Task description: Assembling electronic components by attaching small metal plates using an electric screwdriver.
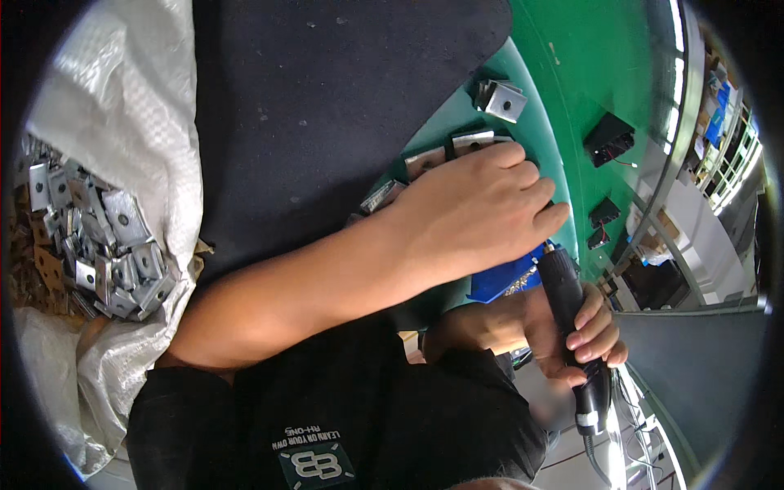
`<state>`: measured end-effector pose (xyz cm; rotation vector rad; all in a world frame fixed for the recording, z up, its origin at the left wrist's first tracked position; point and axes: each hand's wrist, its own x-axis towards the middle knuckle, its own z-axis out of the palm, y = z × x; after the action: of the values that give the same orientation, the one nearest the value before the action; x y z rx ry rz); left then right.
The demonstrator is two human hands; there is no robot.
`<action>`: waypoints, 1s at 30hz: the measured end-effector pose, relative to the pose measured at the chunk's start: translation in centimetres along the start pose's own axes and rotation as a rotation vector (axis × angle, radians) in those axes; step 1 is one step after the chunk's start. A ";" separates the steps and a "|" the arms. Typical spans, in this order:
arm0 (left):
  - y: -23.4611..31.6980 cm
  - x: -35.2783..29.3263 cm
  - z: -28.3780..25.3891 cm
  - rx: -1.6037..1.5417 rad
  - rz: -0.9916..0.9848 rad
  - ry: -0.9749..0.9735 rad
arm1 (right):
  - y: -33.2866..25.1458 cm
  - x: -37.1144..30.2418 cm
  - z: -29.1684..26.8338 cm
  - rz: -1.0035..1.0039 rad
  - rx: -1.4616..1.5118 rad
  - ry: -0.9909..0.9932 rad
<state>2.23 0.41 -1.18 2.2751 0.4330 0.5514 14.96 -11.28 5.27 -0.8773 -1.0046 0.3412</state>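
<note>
Black plastic is filling the right hand [594, 333], whose fingers are closing around the body of a corded electric screwdriver [562, 282]; a cord [590, 457] is trailing from its rear end. The lengthwise grip is presumably serving to aim the tip, which is ending just beside the fingertips of the left hand [490, 200].

The left hand is lying knuckles up with fingers curled inward; whether it is pinching anything I cannot tell, as its own back is covering the spot. Several metal brackets [425, 162] are sitting partly beneath and beside it on the green bench [535, 110], and a small bracket stack [505, 102] is standing apart, nearer the rim.

A blue tray [492, 284] is holding brass-coloured screws [520, 283] below the left hand, likely placed there for short reach. A dark mat [327, 98] is covering much of the bench, probably shielding it from metal edges. At far left, a white woven sack [155, 73] is gaping open, exposing loose metal plates [122, 220], apparently for easy picking.
</note>
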 end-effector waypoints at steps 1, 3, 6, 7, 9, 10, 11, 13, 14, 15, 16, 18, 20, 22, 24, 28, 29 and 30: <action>0.1 0.1 0.2 -0.017 -0.013 0.016 | 0.0 -0.1 0.2 -0.008 -0.025 0.002; 0.2 0.6 0.4 0.009 0.003 0.062 | 0.1 -0.2 0.8 -0.076 -0.075 0.106; 0.3 0.6 0.4 -0.042 -0.008 0.033 | 0.3 -0.3 0.8 -0.072 0.010 0.122; 0.3 0.4 0.4 -0.034 -0.011 0.025 | 0.4 -0.4 0.8 -0.072 0.017 0.131; 0.6 0.3 0.5 -0.023 -0.018 0.021 | 0.1 -0.4 0.7 -0.053 0.002 0.140; 0.6 0.3 0.5 -0.020 -0.017 0.006 | -0.1 -0.3 0.6 -0.029 -0.002 0.103; 0.6 0.3 0.6 -0.021 -0.020 0.004 | 0.0 -0.5 0.6 -0.026 -0.002 0.105; 0.7 0.3 0.8 -0.008 -0.028 0.024 | 0.4 -0.6 0.9 -0.064 -0.009 0.130; 0.8 0.3 0.8 0.007 -0.031 0.028 | 0.2 -0.6 0.9 -0.067 -0.015 0.130; 0.8 0.3 0.8 0.002 -0.024 0.029 | 0.0 -0.4 0.9 -0.055 -0.050 0.128; 0.9 0.4 0.9 -0.006 -0.020 0.035 | -0.2 -0.3 1.0 -0.046 -0.087 0.125; 0.8 0.8 1.1 -0.028 0.001 0.050 | -0.1 -0.1 1.2 -0.076 -0.054 0.133; 0.7 0.9 1.6 -0.014 0.013 0.154 | 0.2 -0.3 1.5 -0.089 0.026 0.140; 0.2 0.2 0.9 -0.056 -0.014 0.113 | 0.8 -0.5 2.2 -0.072 -0.041 0.196; -0.4 0.1 0.3 -0.020 0.019 0.100 | 1.2 -0.2 2.9 -0.072 -0.054 0.166; -0.6 0.4 0.3 -0.020 0.039 0.142 | 0.9 0.3 3.4 -0.084 -0.138 0.063; -0.5 0.2 0.3 -0.001 0.031 0.128 | 0.8 -0.1 3.5 -0.083 -0.134 0.070; -0.5 0.0 0.4 -0.007 0.030 0.136 | 1.0 -0.5 3.7 -0.114 -0.166 0.103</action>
<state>2.35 0.51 -1.76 2.2484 0.4628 0.7251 11.72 -9.21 5.11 -0.9730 -0.9928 0.1161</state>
